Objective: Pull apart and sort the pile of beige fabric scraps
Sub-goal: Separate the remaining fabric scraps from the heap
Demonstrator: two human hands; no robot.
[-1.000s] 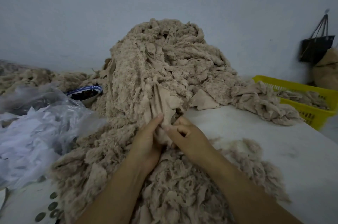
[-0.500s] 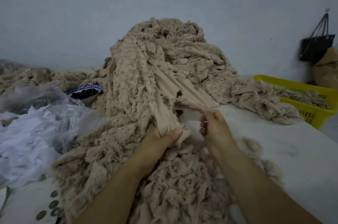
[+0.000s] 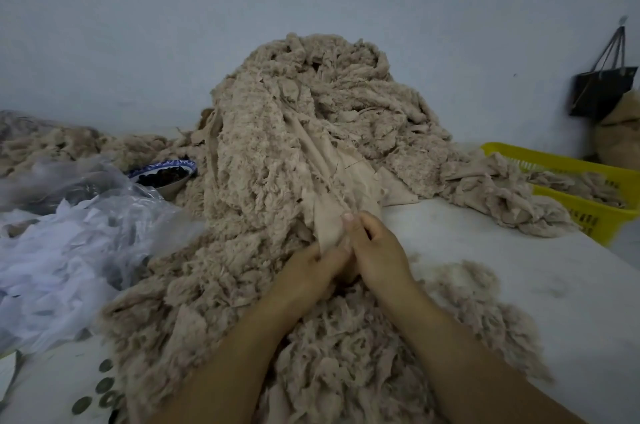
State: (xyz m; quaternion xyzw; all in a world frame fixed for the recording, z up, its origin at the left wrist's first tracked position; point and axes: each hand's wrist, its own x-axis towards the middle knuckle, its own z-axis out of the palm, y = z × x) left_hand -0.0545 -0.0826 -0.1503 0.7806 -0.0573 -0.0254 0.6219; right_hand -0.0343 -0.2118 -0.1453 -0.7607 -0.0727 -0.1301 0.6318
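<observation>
Left hand (image 3: 310, 273): fingers curl around the lower end of a smooth beige strip (image 3: 329, 219).
Right hand (image 3: 379, 250): thumb and fingers pinch the same strip, touching the left fingers.
Scrap pile (image 3: 304, 112): rises just beyond the fingertips (the strip runs up into it).
Yellow basket (image 3: 554, 160): well to the right of the fingers, holding scraps.
Bowl (image 3: 173, 186): well to the left of the fingers.

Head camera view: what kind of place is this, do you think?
Probably a small workshop for sorting textile waste: a tall pile of beige fabric scraps sits on the white table, a yellow basket holds more scraps, and crumpled clear plastic lies at the left.
</observation>
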